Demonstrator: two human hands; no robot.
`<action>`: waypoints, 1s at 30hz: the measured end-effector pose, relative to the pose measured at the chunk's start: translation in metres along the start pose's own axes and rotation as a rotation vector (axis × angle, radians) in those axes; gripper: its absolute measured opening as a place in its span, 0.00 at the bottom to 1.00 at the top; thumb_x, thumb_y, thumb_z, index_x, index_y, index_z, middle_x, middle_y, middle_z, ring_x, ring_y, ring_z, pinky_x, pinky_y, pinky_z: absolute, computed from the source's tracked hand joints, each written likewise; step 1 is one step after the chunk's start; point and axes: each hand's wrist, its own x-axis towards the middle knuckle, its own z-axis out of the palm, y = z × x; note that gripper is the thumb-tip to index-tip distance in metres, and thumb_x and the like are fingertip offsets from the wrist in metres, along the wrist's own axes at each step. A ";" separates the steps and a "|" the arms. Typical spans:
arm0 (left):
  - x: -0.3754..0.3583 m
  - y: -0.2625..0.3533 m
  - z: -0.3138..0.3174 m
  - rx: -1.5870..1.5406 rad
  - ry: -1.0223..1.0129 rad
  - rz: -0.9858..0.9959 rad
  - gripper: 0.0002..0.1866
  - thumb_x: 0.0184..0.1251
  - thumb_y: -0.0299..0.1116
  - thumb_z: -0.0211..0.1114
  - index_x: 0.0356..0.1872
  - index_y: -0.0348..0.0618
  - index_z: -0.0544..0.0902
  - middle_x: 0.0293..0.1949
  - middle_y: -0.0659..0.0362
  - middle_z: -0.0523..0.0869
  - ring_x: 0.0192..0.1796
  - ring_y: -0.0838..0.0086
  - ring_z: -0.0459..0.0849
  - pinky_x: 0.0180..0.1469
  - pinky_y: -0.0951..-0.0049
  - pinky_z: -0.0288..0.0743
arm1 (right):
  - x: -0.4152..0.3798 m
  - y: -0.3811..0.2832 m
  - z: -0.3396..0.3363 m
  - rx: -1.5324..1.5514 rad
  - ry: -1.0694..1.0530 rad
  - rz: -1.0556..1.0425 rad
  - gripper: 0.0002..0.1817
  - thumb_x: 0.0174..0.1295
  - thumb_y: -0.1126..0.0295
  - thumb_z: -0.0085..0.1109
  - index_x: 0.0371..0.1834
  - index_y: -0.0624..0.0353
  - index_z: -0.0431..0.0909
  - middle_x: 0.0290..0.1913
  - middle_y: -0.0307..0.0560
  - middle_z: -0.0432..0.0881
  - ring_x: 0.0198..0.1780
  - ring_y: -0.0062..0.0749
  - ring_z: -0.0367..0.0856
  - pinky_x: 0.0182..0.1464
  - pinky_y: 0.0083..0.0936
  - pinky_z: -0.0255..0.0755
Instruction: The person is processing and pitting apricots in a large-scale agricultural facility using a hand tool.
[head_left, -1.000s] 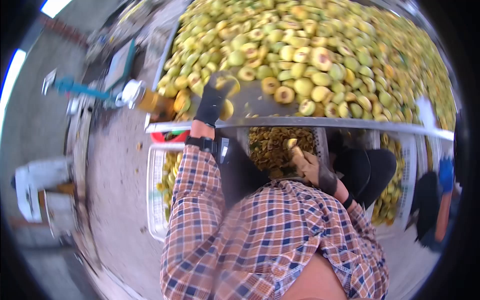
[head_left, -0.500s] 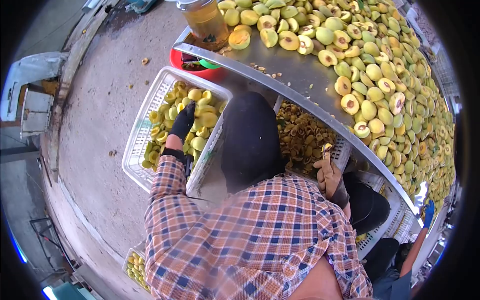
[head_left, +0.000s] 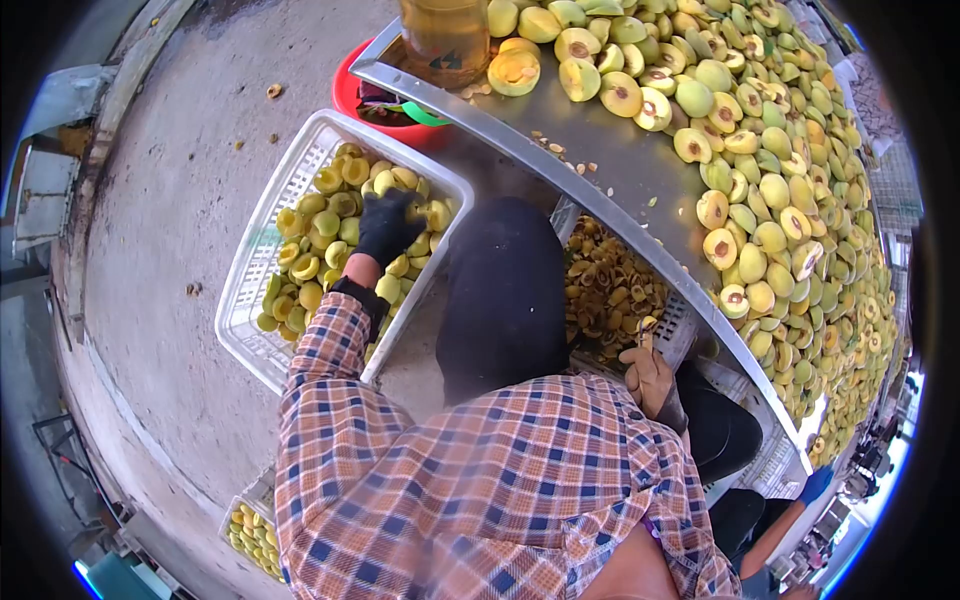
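Observation:
My left hand [head_left: 388, 228], in a black glove, reaches into a white plastic crate [head_left: 240, 290] of halved yellow-green fruit [head_left: 322, 228]. Its fingers are bent over the fruit near the crate's right side; whether they grip a piece is hidden. My right hand [head_left: 650, 378], in a tan glove, is closed around a small tool [head_left: 646, 334] with a yellowish tip. It sits beside a lower crate [head_left: 684, 320] holding brownish pits and scraps [head_left: 612, 285], under the edge of the metal table [head_left: 560, 172].
Halved fruit [head_left: 790, 200] is heaped on the table. A jar of amber liquid [head_left: 445, 40] stands at its corner, above a red basin [head_left: 348, 92]. Another fruit crate [head_left: 252, 535] is at lower left. A co-worker's blue-gloved hand [head_left: 817, 485] is at lower right.
My left hand has gone from pointing fingers to a spread, bent shape over the fruit, slightly lower and to the right. The camera view has shifted. My right hand still holds the tool.

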 end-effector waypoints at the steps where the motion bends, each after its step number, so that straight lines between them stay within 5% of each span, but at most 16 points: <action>1: -0.004 -0.012 0.012 -0.045 -0.118 0.100 0.20 0.58 0.53 0.67 0.49 0.59 0.85 0.52 0.56 0.84 0.62 0.45 0.74 0.63 0.44 0.64 | 0.001 -0.001 0.000 -0.049 -0.006 -0.033 0.15 0.76 0.63 0.38 0.46 0.59 0.76 0.20 0.35 0.65 0.16 0.16 0.58 0.17 0.19 0.50; 2: -0.005 -0.017 0.012 -0.092 -0.232 0.207 0.19 0.56 0.53 0.68 0.46 0.59 0.86 0.51 0.57 0.84 0.61 0.46 0.74 0.60 0.42 0.67 | 0.003 -0.006 0.004 -0.099 -0.008 -0.068 0.16 0.76 0.63 0.38 0.46 0.59 0.76 0.20 0.35 0.65 0.16 0.16 0.58 0.17 0.19 0.50; 6: -0.014 0.008 -0.018 0.272 0.286 0.111 0.20 0.50 0.52 0.71 0.42 0.55 0.87 0.41 0.54 0.86 0.51 0.52 0.80 0.56 0.51 0.71 | 0.000 -0.011 -0.001 0.099 0.048 0.128 0.17 0.77 0.60 0.39 0.47 0.59 0.76 0.20 0.35 0.66 0.16 0.16 0.59 0.18 0.19 0.51; 9: 0.019 0.002 0.022 0.116 0.134 0.221 0.21 0.51 0.52 0.70 0.45 0.55 0.86 0.37 0.54 0.87 0.43 0.53 0.83 0.51 0.54 0.74 | 0.003 -0.007 0.000 0.098 0.055 0.144 0.18 0.76 0.58 0.41 0.47 0.60 0.77 0.21 0.35 0.67 0.15 0.17 0.60 0.18 0.19 0.52; 13: 0.044 0.014 0.053 -0.047 0.011 0.046 0.23 0.55 0.45 0.68 0.50 0.44 0.82 0.40 0.43 0.85 0.43 0.48 0.84 0.47 0.52 0.77 | 0.006 -0.008 0.003 0.102 0.069 0.113 0.17 0.75 0.58 0.45 0.45 0.60 0.77 0.20 0.36 0.69 0.15 0.17 0.60 0.17 0.20 0.52; 17: 0.040 -0.023 0.044 -0.332 0.169 -0.105 0.21 0.56 0.45 0.69 0.47 0.45 0.79 0.40 0.45 0.85 0.45 0.48 0.84 0.48 0.54 0.78 | 0.014 -0.003 0.002 0.060 0.074 0.109 0.17 0.74 0.57 0.45 0.44 0.60 0.78 0.19 0.37 0.69 0.15 0.18 0.60 0.17 0.20 0.52; 19: 0.033 -0.045 0.037 -0.429 0.539 -0.097 0.23 0.56 0.42 0.69 0.51 0.43 0.78 0.41 0.48 0.85 0.48 0.49 0.82 0.50 0.55 0.74 | 0.016 0.000 -0.001 0.070 0.083 0.146 0.17 0.74 0.57 0.45 0.43 0.60 0.78 0.19 0.38 0.69 0.15 0.19 0.61 0.17 0.21 0.53; 20: 0.014 -0.026 -0.004 -0.133 0.460 -0.102 0.24 0.55 0.41 0.69 0.54 0.48 0.78 0.51 0.51 0.83 0.58 0.53 0.77 0.61 0.54 0.68 | 0.011 0.002 -0.003 0.075 0.094 0.169 0.17 0.74 0.57 0.45 0.43 0.60 0.77 0.19 0.38 0.69 0.14 0.19 0.61 0.17 0.21 0.53; 23: 0.000 -0.057 0.010 0.282 0.228 -0.083 0.26 0.55 0.41 0.69 0.58 0.53 0.78 0.61 0.55 0.78 0.65 0.54 0.70 0.67 0.50 0.59 | 0.018 0.000 -0.004 0.041 0.043 0.118 0.17 0.74 0.56 0.46 0.43 0.60 0.77 0.19 0.38 0.69 0.15 0.19 0.61 0.17 0.21 0.53; 25: -0.001 -0.078 0.025 0.272 0.137 -0.139 0.31 0.60 0.53 0.65 0.65 0.62 0.73 0.69 0.55 0.71 0.73 0.50 0.61 0.72 0.39 0.47 | 0.024 0.001 -0.005 -0.048 0.011 -0.013 0.17 0.74 0.56 0.46 0.44 0.60 0.77 0.19 0.38 0.69 0.15 0.19 0.61 0.17 0.21 0.54; 28: -0.008 -0.090 0.010 0.260 0.054 -0.326 0.37 0.60 0.67 0.60 0.71 0.70 0.68 0.74 0.58 0.64 0.80 0.50 0.47 0.74 0.31 0.29 | 0.021 -0.003 -0.007 0.026 0.040 0.100 0.18 0.74 0.56 0.46 0.45 0.61 0.76 0.19 0.38 0.69 0.15 0.19 0.61 0.17 0.20 0.54; 30: -0.026 -0.095 -0.018 0.251 0.005 -0.443 0.37 0.60 0.67 0.59 0.71 0.69 0.68 0.75 0.61 0.63 0.80 0.52 0.46 0.73 0.29 0.32 | 0.024 -0.003 -0.008 0.086 0.016 0.133 0.18 0.75 0.56 0.46 0.47 0.61 0.75 0.20 0.38 0.69 0.15 0.19 0.62 0.17 0.20 0.54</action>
